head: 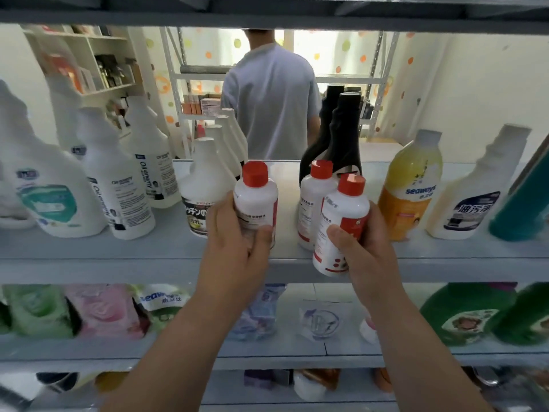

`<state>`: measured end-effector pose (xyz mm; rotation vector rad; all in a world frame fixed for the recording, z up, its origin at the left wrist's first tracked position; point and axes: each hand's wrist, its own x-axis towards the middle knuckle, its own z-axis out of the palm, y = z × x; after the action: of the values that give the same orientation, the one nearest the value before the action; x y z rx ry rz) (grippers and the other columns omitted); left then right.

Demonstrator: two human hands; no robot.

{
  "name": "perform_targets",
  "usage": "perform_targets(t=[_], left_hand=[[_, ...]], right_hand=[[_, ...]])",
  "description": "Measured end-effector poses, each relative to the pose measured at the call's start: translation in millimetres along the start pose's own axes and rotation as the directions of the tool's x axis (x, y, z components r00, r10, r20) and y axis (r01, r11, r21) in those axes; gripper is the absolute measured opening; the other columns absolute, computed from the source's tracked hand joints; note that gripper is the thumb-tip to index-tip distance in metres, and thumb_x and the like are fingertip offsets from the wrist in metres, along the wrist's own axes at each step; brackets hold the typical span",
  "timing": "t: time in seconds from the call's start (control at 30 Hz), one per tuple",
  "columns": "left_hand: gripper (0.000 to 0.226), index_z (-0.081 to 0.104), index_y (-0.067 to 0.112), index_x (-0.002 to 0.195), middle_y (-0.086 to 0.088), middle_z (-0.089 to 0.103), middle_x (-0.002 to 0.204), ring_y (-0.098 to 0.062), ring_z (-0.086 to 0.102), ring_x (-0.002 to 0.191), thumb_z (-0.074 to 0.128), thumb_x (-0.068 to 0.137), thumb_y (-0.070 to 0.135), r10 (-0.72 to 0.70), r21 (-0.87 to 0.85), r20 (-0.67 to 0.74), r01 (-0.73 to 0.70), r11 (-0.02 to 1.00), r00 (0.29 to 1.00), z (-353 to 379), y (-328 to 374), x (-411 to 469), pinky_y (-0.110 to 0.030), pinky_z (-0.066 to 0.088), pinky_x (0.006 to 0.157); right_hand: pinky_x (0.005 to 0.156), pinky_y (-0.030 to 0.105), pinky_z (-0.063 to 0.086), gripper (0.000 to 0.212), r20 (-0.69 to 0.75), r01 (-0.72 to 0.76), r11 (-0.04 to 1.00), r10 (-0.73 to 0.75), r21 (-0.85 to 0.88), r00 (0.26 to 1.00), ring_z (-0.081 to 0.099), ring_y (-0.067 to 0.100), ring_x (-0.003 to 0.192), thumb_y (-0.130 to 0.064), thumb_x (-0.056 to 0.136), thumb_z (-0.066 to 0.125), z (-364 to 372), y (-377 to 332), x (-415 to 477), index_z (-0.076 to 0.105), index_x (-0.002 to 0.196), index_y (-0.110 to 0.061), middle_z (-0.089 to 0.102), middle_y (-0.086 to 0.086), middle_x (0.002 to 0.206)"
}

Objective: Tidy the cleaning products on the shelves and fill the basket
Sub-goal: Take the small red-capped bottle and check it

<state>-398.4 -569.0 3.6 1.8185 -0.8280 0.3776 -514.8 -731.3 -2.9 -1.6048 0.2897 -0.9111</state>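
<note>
Mid shelf (133, 251), near edge. Left hand (237, 245) is wrapped round red-cap btl A (257, 200), fingers curled on its left side, thumb across the front. A is upright w/ its low end close to the shelf front; can't tell if it rests or is just off. Right hand (365, 248) grips btl B (341, 221) low on the body, thumb on the label. B is tilted, cap leaning right, base out past the shelf lip, so it's in the air. Btl C (312, 203), same type, stands on the shelf just behind B, in front of the black btls (341, 138). Basket not in view.

Step, as I judge it: line A and B up w/ C as one group.

To do it well:
- Straighten B before lowering, else its base edge may catch the lip.
- Set B just near of C, label out.
- Keep A off the white sprayer (202, 185) at left; a nudge could tip it.
- Let go one hand at a time, only once the base sits flat.
- Yellow btl (413, 185) is close on the right; mind the right knuckles.
</note>
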Motion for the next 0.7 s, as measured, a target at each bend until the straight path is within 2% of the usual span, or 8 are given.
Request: perform_targets(t=[0.13, 0.23, 0.37, 0.47, 0.57, 0.63, 0.7], left_hand=[[0.073, 0.036, 0.013, 0.147, -0.003, 0.045, 0.131, -0.011, 0.046, 0.111, 0.048, 0.084, 0.049, -0.046, 0.016, -0.051, 0.046, 0.999, 0.998, -30, -16, -9, -0.032, 0.044, 0.088], [0.074, 0.037, 0.014, 0.146, 0.001, 0.042, 0.124, -0.018, 0.05, 0.108, 0.048, 0.082, 0.05, -0.08, 0.029, -0.065, 0.082, 0.996, 0.995, -46, -32, -7, -0.037, 0.049, 0.087], [0.069, 0.039, 0.014, 0.142, 0.004, 0.041, 0.12, -0.023, 0.054, 0.107, 0.053, 0.083, 0.047, -0.117, 0.008, -0.076, 0.118, 0.993, 0.99, -59, -47, -1, -0.047, 0.054, 0.089], [0.063, 0.036, 0.017, 0.146, 0.004, 0.041, 0.125, -0.023, 0.053, 0.114, 0.062, 0.09, 0.031, -0.118, -0.005, -0.055, 0.118, 0.993, 0.992, -64, -56, 5, -0.049, 0.053, 0.094], [0.064, 0.036, 0.016, 0.146, 0.005, 0.039, 0.126, -0.02, 0.049, 0.117, 0.066, 0.091, 0.026, -0.094, 0.015, -0.013, 0.094, 0.995, 0.995, -67, -63, 11, -0.049, 0.051, 0.098], [0.064, 0.037, 0.016, 0.145, 0.006, 0.039, 0.124, -0.018, 0.048, 0.115, 0.066, 0.089, 0.03, -0.079, 0.017, 0.015, 0.079, 0.997, 0.997, -69, -66, 14, -0.049, 0.051, 0.096], [0.064, 0.037, 0.018, 0.142, 0.005, 0.041, 0.123, -0.018, 0.05, 0.114, 0.066, 0.088, 0.035, -0.067, 0.012, 0.034, 0.066, 0.998, 0.997, -70, -69, 15, -0.05, 0.053, 0.095]], right_hand=[[0.085, 0.016, 0.05, 0.051, 0.013, 0.003, 0.997, -0.002, -0.075, 1.0, 0.061, -0.009, 0.11, -0.026, 0.089, 0.074, 27, 1, 0, 0.048, 0.13, -0.043, 0.064, -0.035, 0.115], [0.077, 0.003, 0.046, 0.048, -0.011, 0.008, 0.993, -0.009, -0.116, 1.0, 0.058, -0.019, 0.101, -0.024, 0.09, 0.074, 50, 0, 4, 0.046, 0.123, -0.046, 0.061, -0.041, 0.106], [0.072, -0.003, 0.042, 0.053, -0.02, 0.013, 0.981, -0.017, -0.195, 1.0, 0.054, -0.026, 0.094, -0.028, 0.091, 0.074, 79, -1, 13, 0.037, 0.128, -0.04, 0.053, -0.031, 0.114], [0.073, -0.004, 0.041, 0.058, -0.032, 0.021, 0.965, -0.031, -0.263, 0.999, 0.052, -0.027, 0.093, -0.031, 0.092, 0.074, 93, -2, 21, 0.036, 0.135, -0.032, 0.053, -0.023, 0.115], [0.08, 0.003, 0.042, 0.069, -0.007, 0.003, 0.933, -0.006, -0.359, 1.0, 0.054, -0.014, 0.101, -0.033, 0.091, 0.075, 99, -1, 22, 0.034, 0.146, -0.029, 0.051, -0.016, 0.123], [0.091, 0.016, 0.044, 0.073, 0.014, 0.029, 0.897, -0.025, -0.44, 1.0, 0.055, 0.0, 0.108, -0.029, 0.088, 0.077, 98, 4, 19, 0.033, 0.147, -0.03, 0.05, -0.011, 0.13], [0.095, 0.025, 0.048, 0.073, 0.03, 0.032, 0.864, -0.02, -0.503, 0.999, 0.055, 0.007, 0.111, -0.027, 0.085, 0.077, 96, 7, 17, 0.036, 0.145, -0.027, 0.053, -0.005, 0.13]])
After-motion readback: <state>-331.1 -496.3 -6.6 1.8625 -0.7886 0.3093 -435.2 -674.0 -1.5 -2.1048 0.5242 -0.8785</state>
